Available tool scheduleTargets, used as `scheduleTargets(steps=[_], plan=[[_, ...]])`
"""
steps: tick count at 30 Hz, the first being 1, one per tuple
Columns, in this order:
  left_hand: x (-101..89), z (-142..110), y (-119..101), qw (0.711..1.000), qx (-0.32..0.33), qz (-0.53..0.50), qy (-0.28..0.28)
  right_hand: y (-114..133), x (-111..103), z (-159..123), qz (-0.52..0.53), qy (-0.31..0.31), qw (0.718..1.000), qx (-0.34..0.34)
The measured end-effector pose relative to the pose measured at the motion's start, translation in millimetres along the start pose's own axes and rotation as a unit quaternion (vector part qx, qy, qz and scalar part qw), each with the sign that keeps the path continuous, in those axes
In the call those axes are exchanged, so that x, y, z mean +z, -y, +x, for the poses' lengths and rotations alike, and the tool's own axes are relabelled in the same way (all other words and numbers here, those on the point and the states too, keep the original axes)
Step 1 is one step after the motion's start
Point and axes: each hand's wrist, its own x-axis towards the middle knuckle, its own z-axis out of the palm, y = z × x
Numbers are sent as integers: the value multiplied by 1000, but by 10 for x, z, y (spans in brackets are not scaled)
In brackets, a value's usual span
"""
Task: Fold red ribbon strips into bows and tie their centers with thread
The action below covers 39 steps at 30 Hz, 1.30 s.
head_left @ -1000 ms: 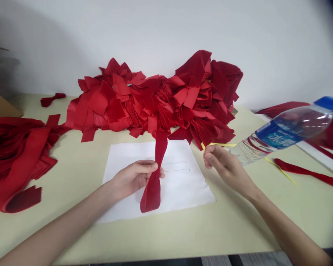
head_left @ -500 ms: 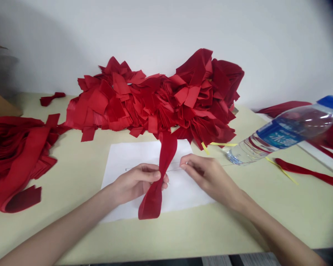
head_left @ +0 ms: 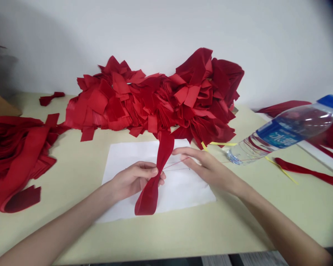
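Observation:
My left hand [head_left: 133, 179] pinches a red velvet ribbon bow [head_left: 164, 150] at its narrow middle, one loop pointing away from me and the other toward me. A thin red thread [head_left: 173, 165] stretches from that middle to my right hand [head_left: 211, 168], where it passes at the thumb and fingers. My right hand's fingers are bent around the thread, with the index finger reaching out. Beneath both hands lies a white sheet of paper [head_left: 183, 197] with thin lines drawn on it.
A big heap of red ribbon pieces [head_left: 144, 99] lies against the wall, and more red ribbon [head_left: 24, 155] is at the left. A tilted plastic bottle [head_left: 283, 131] stands out at the right. Yellow strips [head_left: 281, 171] and a red ribbon strip [head_left: 308, 170] lie near it.
The bow and my left hand have shifted slightly left. My right hand's index finger has stretched out further, and the red thread now shows clearly between the hands.

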Motion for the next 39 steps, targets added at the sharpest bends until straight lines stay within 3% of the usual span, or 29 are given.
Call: scheduleTargets(steps=[4, 8, 12, 19, 22, 24, 28, 34, 39], plan=[[10, -12, 1, 1000, -5, -5, -8, 181, -51, 118, 139, 189, 970, -57], [13, -26, -15, 1000, -4, -19, -6, 23, -360, 51, 74, 277, 958, 0], [14, -26, -17, 1000, -4, -24, -5, -65, -440, 9, -11, 225, 973, 56], [-10, -14, 2, 1000, -18, -20, 12, 228, 79, 166, 174, 174, 969, 26], [-38, -15, -10, 999, -13, -31, -11, 200, 102, 162, 146, 91, 983, 62], [-50, -16, -20, 999, -8, -33, -19, 147, 43, 135, 124, 69, 987, 81], [-45, -17, -34, 999, -6, -30, -21, 65, -60, 77, 111, 77, 986, 96], [-42, -11, -29, 1000, -6, -3, -22, 16, -7, 56, 126, 112, 980, 103], [-48, -9, -26, 1000, -1, 8, -24, -39, 23, 74, 63, 123, 989, 59]])
